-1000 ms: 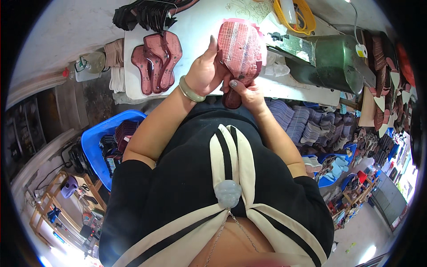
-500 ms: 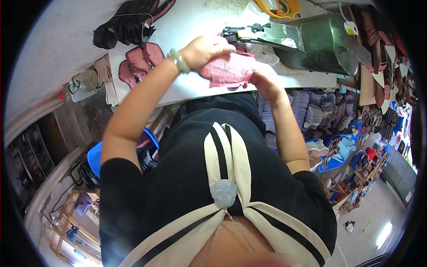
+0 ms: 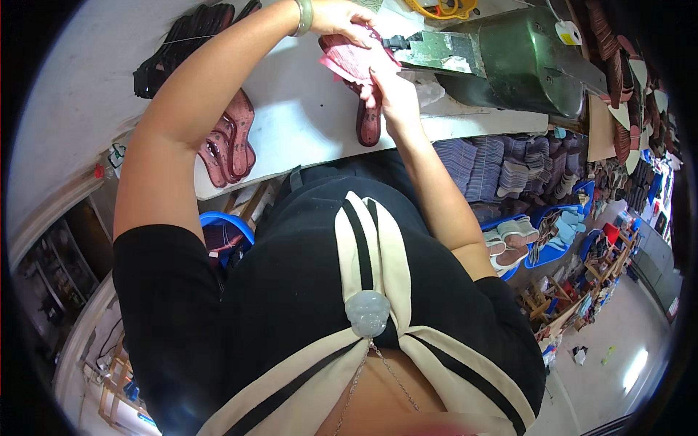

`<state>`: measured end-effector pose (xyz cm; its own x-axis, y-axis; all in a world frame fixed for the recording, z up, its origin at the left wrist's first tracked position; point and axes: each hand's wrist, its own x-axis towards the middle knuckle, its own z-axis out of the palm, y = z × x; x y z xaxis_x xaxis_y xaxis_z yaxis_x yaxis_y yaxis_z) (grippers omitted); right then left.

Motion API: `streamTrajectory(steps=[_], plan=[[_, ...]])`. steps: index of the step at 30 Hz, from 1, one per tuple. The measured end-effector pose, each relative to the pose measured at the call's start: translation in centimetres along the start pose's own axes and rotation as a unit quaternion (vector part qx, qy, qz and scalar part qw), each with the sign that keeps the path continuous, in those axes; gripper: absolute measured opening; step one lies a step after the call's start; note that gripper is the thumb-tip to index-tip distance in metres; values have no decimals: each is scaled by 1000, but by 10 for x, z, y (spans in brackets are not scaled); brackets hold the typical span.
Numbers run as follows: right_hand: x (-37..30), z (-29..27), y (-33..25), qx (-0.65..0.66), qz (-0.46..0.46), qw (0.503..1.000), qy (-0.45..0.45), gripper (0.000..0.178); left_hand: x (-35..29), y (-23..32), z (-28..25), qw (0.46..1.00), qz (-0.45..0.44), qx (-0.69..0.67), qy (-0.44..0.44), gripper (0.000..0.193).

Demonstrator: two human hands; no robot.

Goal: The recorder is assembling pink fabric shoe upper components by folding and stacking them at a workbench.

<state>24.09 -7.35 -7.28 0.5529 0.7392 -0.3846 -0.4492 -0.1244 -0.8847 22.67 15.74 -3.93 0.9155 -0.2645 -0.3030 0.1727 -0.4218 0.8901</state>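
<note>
A pink slipper (image 3: 350,59), its fabric upper joined or laid on a dark-rimmed reddish sole (image 3: 369,129), lies by the stitching end of a green sewing machine (image 3: 509,62). My left hand (image 3: 340,20), with a bangle on its wrist, grips the slipper's far end, fingers bent over its edge. My right hand (image 3: 392,94) holds it from the right, thumb on the upper and fingers around the sole's middle. The sole's heel end points toward me. The needle area is partly hidden behind the slipper.
Reddish soles (image 3: 231,142) are piled at the white table's (image 3: 291,138) left edge. A tied bundle of dark pieces (image 3: 182,43) sits at the far left. A yellow basket (image 3: 447,9) stands behind the machine. Stacked grey-striped pieces (image 3: 487,167) and blue bins (image 3: 549,243) are on the right.
Both hands have moved away from me with the slipper, the left going farthest. The slipper has turned, so its sole's heel end now shows toward me.
</note>
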Motion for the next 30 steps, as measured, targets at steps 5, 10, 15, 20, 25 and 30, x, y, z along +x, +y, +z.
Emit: streamTrajectory(steps=[5,10,15,20,25,30], plan=[[7,13,-13,51,44,997,29,21,-15,10,-10,999,25,21,-3,38],[11,5,-15,-7,2,1000,30,25,-28,-2,20,989,-75,-91,87,29],[16,-8,-20,-63,-46,997,12,23,-32,-23,51,979,-75,-106,154,27],[10,-14,-22,-135,-26,991,-4,23,-34,-15,74,957,-50,-100,269,31],[5,-4,-5,-69,-5,997,-43,21,-36,-8,96,911,-49,-57,405,37],[16,-12,-1,-130,-110,985,-35,19,-35,6,114,869,-100,-67,480,39]])
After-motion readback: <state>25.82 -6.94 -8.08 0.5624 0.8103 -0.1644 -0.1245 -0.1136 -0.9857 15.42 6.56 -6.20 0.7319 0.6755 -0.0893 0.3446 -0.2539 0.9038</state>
